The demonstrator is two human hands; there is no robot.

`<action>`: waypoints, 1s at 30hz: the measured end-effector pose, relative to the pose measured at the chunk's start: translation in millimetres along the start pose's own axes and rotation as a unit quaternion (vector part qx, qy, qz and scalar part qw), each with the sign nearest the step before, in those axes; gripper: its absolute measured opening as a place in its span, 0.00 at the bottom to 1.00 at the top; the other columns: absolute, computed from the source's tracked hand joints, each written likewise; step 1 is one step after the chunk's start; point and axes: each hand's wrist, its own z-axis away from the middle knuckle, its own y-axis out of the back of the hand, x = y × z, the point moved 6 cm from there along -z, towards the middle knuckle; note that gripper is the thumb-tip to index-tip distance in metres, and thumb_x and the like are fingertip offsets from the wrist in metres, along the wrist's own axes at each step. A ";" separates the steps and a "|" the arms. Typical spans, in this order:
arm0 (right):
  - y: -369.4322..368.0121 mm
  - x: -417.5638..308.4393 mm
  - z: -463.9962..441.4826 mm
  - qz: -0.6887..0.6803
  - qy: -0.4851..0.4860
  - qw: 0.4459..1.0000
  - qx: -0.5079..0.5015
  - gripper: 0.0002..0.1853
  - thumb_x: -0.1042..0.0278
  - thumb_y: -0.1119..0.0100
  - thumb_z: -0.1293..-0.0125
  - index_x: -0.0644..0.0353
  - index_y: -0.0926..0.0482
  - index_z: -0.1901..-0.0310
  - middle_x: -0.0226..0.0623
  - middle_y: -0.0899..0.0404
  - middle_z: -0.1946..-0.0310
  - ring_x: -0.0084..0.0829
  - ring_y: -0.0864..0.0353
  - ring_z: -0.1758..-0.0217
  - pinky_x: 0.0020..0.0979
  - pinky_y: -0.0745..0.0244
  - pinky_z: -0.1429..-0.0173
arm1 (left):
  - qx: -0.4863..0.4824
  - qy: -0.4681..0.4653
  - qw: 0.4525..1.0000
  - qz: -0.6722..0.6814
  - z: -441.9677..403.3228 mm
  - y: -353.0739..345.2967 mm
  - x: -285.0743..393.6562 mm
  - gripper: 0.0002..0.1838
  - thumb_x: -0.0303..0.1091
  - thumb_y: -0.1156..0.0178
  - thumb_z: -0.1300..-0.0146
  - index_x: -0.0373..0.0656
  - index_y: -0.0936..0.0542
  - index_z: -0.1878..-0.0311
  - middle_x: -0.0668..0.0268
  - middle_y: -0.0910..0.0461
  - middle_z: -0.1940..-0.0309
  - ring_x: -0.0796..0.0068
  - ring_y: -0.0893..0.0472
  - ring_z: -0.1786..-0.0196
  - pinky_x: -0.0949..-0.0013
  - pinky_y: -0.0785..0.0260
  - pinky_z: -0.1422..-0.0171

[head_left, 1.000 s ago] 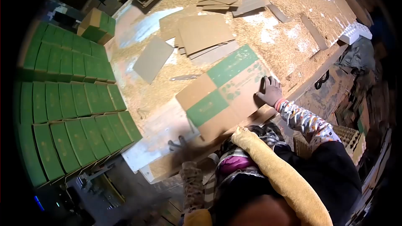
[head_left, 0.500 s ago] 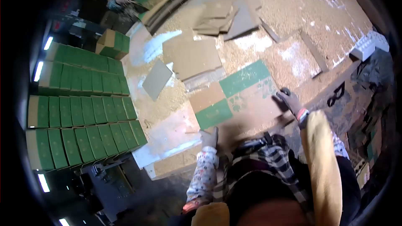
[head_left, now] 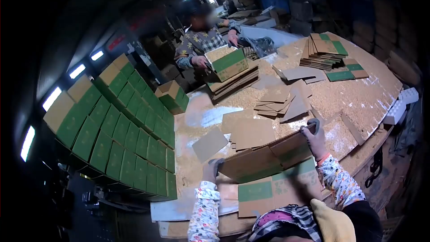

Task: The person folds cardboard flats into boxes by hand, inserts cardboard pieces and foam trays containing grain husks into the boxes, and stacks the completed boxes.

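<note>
Between my two gloved hands a flattened cardboard box (head_left: 255,163), brown with green along its lower edge, stands tilted up from the table. My left hand (head_left: 211,170) is closed on its left end. My right hand (head_left: 316,141) grips the top right corner, fingers over the edge. Below and nearer to me lies a green-and-brown cardboard sheet (head_left: 255,192), flat on the table and partly covered by my clothing. Just beyond the held box are plain brown cardboard pieces (head_left: 253,133) and a loose grey sheet (head_left: 209,144).
Green-and-brown boxes (head_left: 127,139) stand in rows at the left, with a single box (head_left: 172,96) behind. Across the table (head_left: 358,92), a co-worker (head_left: 201,40) handles an open box (head_left: 229,65) on stacked cardboard. More cardboard (head_left: 320,54) is piled at the far right.
The flat cardboard in front of me has been lifted and tilted up, now held at both ends. Another sheet shows beneath it. My view has risen, bringing the co-worker into sight.
</note>
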 end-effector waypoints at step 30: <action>-18.2 52.0 55.4 0.267 0.124 0.931 -0.214 0.41 0.36 0.50 0.38 0.65 0.37 0.36 0.52 0.35 0.39 0.51 0.39 0.34 0.43 0.47 0.29 | -0.194 0.105 0.974 0.053 43.6 -168.9 -17.5 0.41 0.64 0.49 0.39 0.41 0.37 0.33 0.48 0.29 0.41 0.53 0.30 0.37 0.58 0.38 0.36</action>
